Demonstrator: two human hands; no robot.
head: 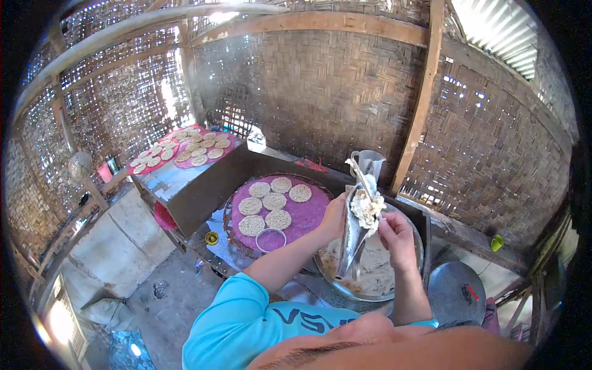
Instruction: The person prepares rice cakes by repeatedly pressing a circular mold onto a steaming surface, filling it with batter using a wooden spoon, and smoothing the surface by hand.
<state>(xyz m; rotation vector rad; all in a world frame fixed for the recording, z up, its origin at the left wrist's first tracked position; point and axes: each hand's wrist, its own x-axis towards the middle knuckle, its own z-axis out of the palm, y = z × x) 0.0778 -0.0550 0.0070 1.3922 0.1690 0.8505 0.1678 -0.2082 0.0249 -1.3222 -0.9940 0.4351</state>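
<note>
My left hand grips a metal hand press, held tilted above a wide metal basin. Pale sticky dough fills the top of the press, and a stick-like piece smeared with dough rises out of it. Close against the dough's right side is my right hand, its fingers bent together; whether they pinch anything is hard to see. More dough lies in the basin. To the left, several round strand-textured discs rest on a purple sheet over a round woven tray, beside a thin ring mould.
A clear plastic jug stands behind the basin. At the far left, more discs lie on pink sheets atop a raised surface. A small yellow round object sits left of the tray. A round dark lid is at the right.
</note>
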